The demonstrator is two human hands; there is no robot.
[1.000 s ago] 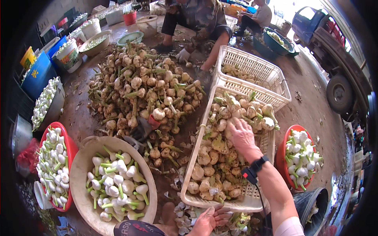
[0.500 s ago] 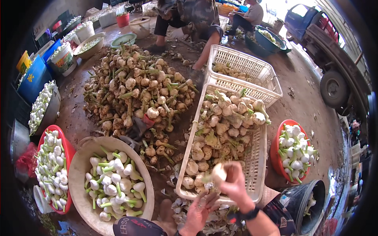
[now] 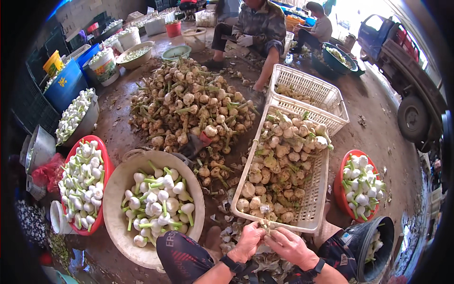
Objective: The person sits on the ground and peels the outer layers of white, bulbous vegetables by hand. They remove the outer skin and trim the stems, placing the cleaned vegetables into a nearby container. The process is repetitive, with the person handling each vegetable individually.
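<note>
My left hand point(image 3: 249, 242) and my right hand point(image 3: 289, 247) meet just past the near edge of a white plastic crate point(image 3: 325, 187). Fingers of both are closed in a pinch on a garlic bulb point(image 3: 266, 226), pale and ragged, mostly hidden by the fingertips. Untrimmed, dirt-coloured garlic bulbs point(image 3: 276, 163) fill much of the crate. Under my hands lies a heap of peeled garlic skins point(image 3: 231, 233). To the left, between my knee and the pile, a wide beige basin point(image 3: 115, 208) holds clean white bulbs with short green stems.
A large pile of unpeeled garlic point(image 3: 189, 102) lies ahead. Red tubs of clean garlic stand left point(image 3: 105, 165) and right point(image 3: 337, 184). A black bucket point(image 3: 385, 246) lies tipped by my right knee. A co-worker point(image 3: 257, 28) sits beyond the pile; a truck point(image 3: 402, 71) is parked far right.
My right hand, which held up a white garlic bulb over the crate, has come down and back towards me. My left hand has risen to meet it. The view has shifted left.
</note>
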